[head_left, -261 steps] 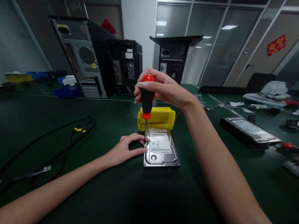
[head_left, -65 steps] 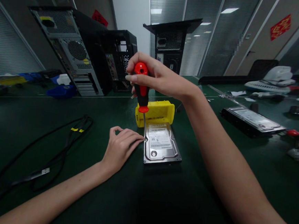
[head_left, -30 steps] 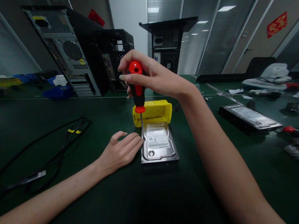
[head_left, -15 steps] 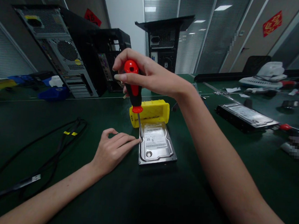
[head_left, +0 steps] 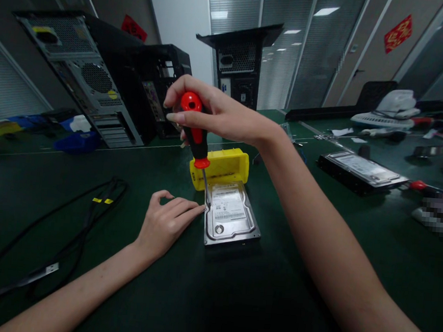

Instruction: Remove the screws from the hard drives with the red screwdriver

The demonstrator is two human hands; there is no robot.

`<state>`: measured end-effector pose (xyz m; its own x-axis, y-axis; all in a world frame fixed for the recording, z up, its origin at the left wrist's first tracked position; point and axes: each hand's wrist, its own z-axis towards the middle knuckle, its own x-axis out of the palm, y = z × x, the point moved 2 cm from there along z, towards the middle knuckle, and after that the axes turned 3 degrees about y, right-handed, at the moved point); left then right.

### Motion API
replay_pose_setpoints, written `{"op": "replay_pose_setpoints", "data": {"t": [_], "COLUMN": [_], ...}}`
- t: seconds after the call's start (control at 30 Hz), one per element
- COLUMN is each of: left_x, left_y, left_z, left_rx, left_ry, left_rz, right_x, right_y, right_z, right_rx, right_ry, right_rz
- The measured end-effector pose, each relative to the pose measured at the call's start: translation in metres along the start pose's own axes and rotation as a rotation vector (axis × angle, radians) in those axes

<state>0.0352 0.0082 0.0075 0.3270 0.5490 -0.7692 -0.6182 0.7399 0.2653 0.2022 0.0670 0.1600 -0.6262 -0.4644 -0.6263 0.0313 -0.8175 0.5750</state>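
Note:
In the head view, my right hand [head_left: 210, 109] grips a red and black screwdriver [head_left: 197, 138] by its handle. The shaft slants down, its tip at the left edge of a silver hard drive [head_left: 231, 213] lying label-up on the green table. My left hand [head_left: 169, 220] rests on the table to the left of the drive, fingers stretched out. One fingertip meets the drive's edge close to the screwdriver tip. Just behind the drive a yellow plastic bin [head_left: 225, 166] lies on its side, its opening towards me.
Black cables [head_left: 84, 227] with a USB plug lie at the left. Computer cases [head_left: 97, 84] stand at the back left, another case [head_left: 239, 65] behind the bin. To the right are a second hard drive [head_left: 363, 169], another red-handled tool [head_left: 421, 187] and a white cap-like object [head_left: 394, 110].
The whole view has shifted slightly. Both hands, the screwdriver and the hard drive keep nearly the same positions relative to each other.

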Motion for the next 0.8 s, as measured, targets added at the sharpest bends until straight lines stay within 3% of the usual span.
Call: {"op": "replay_pose_setpoints", "data": {"t": [0.8], "left_x": [0.0000], "left_y": [-0.0004], "left_z": [0.0014], "left_rx": [-0.007], "left_ry": [-0.022], "left_rz": [-0.019], "right_x": [0.0026], "right_y": [-0.0062], "right_z": [0.0038], "right_rx": [-0.044], "right_ry": [0.000], "right_rz": [0.051]}}
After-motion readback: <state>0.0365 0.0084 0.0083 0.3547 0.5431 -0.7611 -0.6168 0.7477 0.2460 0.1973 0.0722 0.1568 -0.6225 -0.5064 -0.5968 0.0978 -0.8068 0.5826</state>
